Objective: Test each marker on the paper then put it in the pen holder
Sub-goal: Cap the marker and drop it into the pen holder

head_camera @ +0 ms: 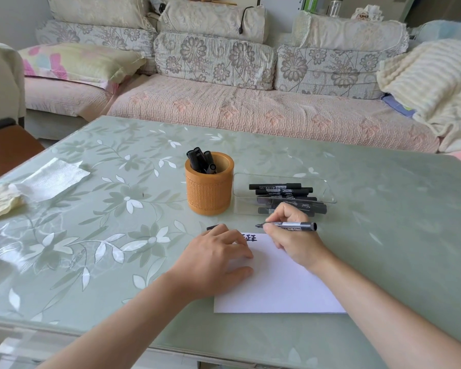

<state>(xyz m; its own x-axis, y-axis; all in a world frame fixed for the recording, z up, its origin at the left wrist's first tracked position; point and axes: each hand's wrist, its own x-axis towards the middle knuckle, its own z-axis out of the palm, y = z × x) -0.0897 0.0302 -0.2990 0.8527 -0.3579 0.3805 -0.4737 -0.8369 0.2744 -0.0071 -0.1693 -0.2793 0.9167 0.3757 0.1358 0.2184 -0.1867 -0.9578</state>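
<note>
1. Step in hand: testing. The right hand [290, 235] pinches an uncapped marker [294, 225] btwn thumb and fingertips. The barrel lies almost level w/ the nib pointing left, just far of the paper [277, 283] edge. The nib looks lifted, not writing.
2. Black ink marks [250, 238] sit at the sheet's far-left corner, so I'd judge this marker is either just tested or about to add its stroke beside them.
3. The left hand [216, 259] rests palm-down on the paper's left part, pinning it. A black stub [210, 227] pokes out on the hand's far side, prob. the cap. Can't tell whether the fingers clasp it or just lie loose over it.
4. Next move, by my reckoning: recap (needs cap and nib lined up, both hands meeting), then carry the marker left and far to the pen holder [209, 183] and drop it in upright.
5. The holder stands near centre of the table [383, 235], just far of the paper. It's a squat orange cylinder w/ a ribbed, woven-looking band, prob. rigid. Several black markers already lean inside, so there's less free mouth and entry should be steep.
6. A clear tray [328, 194], thin glossy plastic w/ rounded corners, sits just right of the holder. The untested markers [282, 191] lie flat in it, stacked roughly parallel. They're smooth black barrels w/ printed labels and likely to roll.
7. The table top is a glossy, pale-green floral sheet, slick and reflective, so the paper could slide if unpinned.
8. A crumpled tissue [51, 179] lies far left, well apart.
</note>
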